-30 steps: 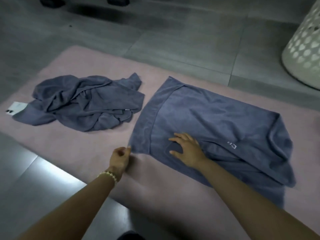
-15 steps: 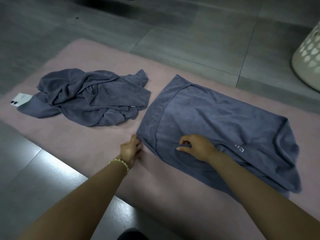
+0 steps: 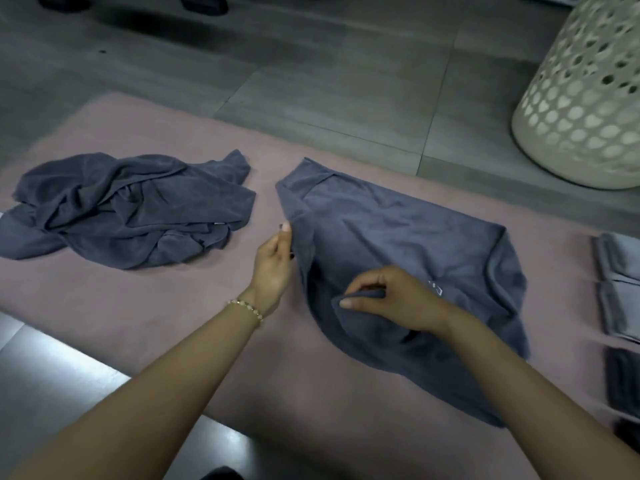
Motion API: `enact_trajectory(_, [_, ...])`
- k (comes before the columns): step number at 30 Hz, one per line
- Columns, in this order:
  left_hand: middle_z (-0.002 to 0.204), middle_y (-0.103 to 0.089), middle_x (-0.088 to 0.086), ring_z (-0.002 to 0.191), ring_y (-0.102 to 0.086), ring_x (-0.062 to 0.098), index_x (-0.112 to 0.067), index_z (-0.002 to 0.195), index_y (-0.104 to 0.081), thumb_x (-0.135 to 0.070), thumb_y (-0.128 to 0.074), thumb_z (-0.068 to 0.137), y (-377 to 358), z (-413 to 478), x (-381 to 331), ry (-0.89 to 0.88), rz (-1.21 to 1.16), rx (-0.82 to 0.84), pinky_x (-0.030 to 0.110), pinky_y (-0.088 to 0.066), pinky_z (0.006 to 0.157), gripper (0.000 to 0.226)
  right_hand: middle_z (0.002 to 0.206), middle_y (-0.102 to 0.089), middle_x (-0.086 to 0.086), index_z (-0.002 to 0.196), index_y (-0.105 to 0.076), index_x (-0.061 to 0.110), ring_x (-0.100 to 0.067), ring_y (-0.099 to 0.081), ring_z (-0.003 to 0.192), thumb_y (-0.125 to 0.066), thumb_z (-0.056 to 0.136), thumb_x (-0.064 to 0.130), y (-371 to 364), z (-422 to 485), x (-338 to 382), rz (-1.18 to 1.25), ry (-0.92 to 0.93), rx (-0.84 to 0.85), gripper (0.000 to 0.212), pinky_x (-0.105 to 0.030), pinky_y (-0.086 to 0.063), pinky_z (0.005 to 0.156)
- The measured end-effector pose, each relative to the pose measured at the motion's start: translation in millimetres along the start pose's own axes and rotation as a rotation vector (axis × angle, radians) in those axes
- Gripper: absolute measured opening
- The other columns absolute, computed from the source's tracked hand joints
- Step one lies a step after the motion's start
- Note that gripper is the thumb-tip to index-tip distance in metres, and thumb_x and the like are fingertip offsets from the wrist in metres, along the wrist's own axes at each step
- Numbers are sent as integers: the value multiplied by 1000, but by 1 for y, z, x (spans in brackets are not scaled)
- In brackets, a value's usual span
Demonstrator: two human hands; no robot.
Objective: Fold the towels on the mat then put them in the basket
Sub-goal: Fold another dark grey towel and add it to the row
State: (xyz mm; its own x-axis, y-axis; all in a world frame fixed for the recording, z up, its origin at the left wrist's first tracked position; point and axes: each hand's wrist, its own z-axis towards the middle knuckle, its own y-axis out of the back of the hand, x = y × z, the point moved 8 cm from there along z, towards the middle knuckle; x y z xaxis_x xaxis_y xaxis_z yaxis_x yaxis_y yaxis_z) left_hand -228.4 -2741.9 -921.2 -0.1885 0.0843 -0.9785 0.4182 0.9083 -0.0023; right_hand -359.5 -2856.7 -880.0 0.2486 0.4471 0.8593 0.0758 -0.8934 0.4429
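Observation:
A blue-grey towel (image 3: 398, 230) lies spread on the pink mat (image 3: 145, 306), right of centre. My left hand (image 3: 273, 261) pinches its left edge and holds it a little above the mat. My right hand (image 3: 394, 299) pinches a fold of the same towel near its front part, beside a small white logo. A second blue-grey towel (image 3: 128, 209) lies crumpled in a heap on the mat's left part. The white perforated basket (image 3: 585, 95) stands on the floor at the back right, beyond the mat.
Several folded grey towels (image 3: 620, 292) lie in a row at the mat's right edge, partly cut off by the frame. Grey floor tiles surround the mat. Dark feet of some furniture (image 3: 204, 3) show at the top left.
My left hand has lifted the towel's left edge and carried it up and rightward. My right hand went from lying flat on the towel to pinching a fold. The view shifted, revealing folded towels at right.

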Motion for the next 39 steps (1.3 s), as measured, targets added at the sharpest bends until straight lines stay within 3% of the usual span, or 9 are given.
enact_trajectory(6, [80,-73,-5,76,-68,4,-10,98,-66,-26,-34,102,-107,-52,-32,181,-50,484,13,-50,68,36,85,-71,17,88,-71,23,4,-64,84,-69,83,15,67,-31,14,142,163,-373,9,-13,-48,80])
enact_trajectory(10, [61,-68,-11,58,-61,-4,-7,101,-62,-23,-31,103,-134,-75,-33,199,-34,529,10,-45,56,35,91,-73,2,93,-72,13,-4,-67,86,-67,85,11,83,-52,-7,217,129,-497,10,-19,-52,82])
enact_trajectory(16, [73,-72,-11,74,-67,-2,-14,91,-67,-29,-32,102,-156,-86,-33,135,0,536,8,-47,64,39,89,-72,-8,91,-71,4,-6,-65,81,-66,86,7,93,-68,-23,250,131,-577,8,-17,-52,78])
enact_trajectory(19, [66,-69,-5,63,-62,0,-3,78,-67,-22,-41,100,-158,-82,-34,57,11,417,11,-46,58,40,86,-68,-7,90,-67,7,-6,-62,79,-66,85,7,93,-70,-36,321,84,-582,4,-15,-50,75])
enact_trajectory(23, [83,-71,11,74,-66,13,16,92,-63,-26,-44,100,-145,-66,-20,118,-84,193,18,-53,63,47,74,-66,7,80,-62,13,-3,-62,70,-75,79,12,83,-76,-64,348,-81,-357,13,-14,-48,65])
enact_trajectory(29, [80,-63,-1,72,-58,12,-12,80,-61,-28,-41,101,-89,-37,12,300,-195,-209,14,-50,53,34,82,-71,10,87,-72,13,-3,-62,79,-79,71,36,71,-101,-121,143,-294,-120,29,-24,-47,74])
enact_trajectory(32, [83,-59,-1,75,-56,13,-11,86,-60,-30,-40,101,-61,-27,31,382,-188,-305,24,-50,66,32,59,-52,16,62,-60,10,1,-49,59,-80,73,28,73,-108,-129,158,-338,-84,29,-15,-36,61])
enact_trajectory(36, [109,-62,9,103,-59,26,0,116,-59,-32,-40,100,-27,-12,45,381,-179,-434,32,-47,94,41,70,-61,5,74,-69,7,-8,-57,69,-82,70,29,83,-100,-125,104,-328,-50,25,-24,-46,68])
enact_trajectory(39, [114,-60,14,112,-55,29,6,117,-59,-31,-37,101,14,-7,34,278,120,-581,31,-41,96,46,64,-58,0,64,-64,8,-11,-53,64,-83,68,28,92,-99,-128,49,-370,-35,28,-22,-42,62])
